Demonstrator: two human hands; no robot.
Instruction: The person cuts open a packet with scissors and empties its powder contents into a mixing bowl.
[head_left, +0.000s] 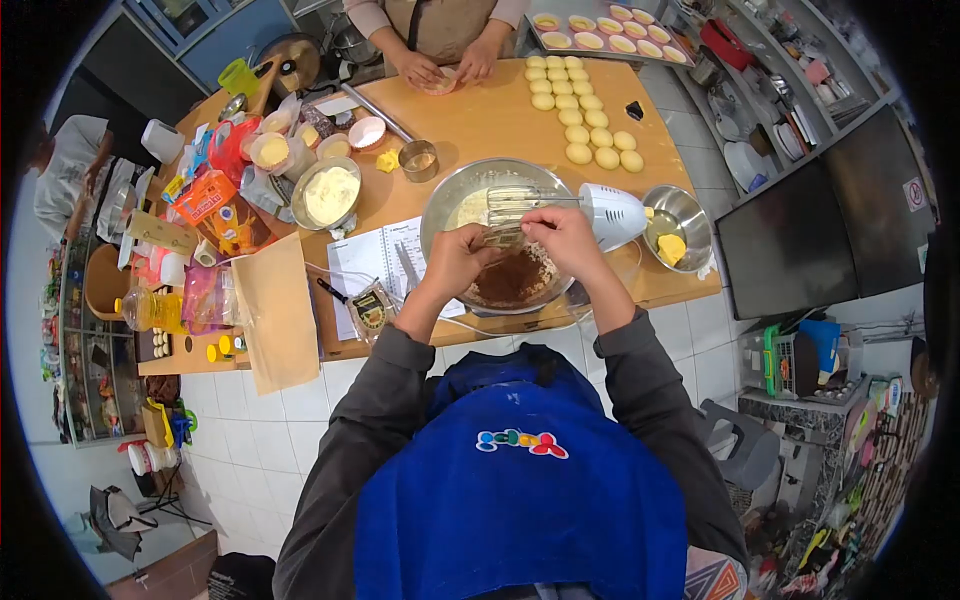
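Observation:
A large metal bowl stands at the table's front edge, with brown powder and pale mixture inside. Across it lies a white hand mixer, its wire beaters over the bowl. Above the bowl, my left hand is closed around a small, clear item that I cannot make out well. My right hand pinches at the same item's edge, near the beaters. Left of the bowl are an open notebook and a labelled packet.
Dough balls stand in rows at the back right. A metal bowl with yellow contents is at the right edge. Across the table a person's hands hold something small. Bags, tubs and a bowl of cream-coloured contents crowd the left.

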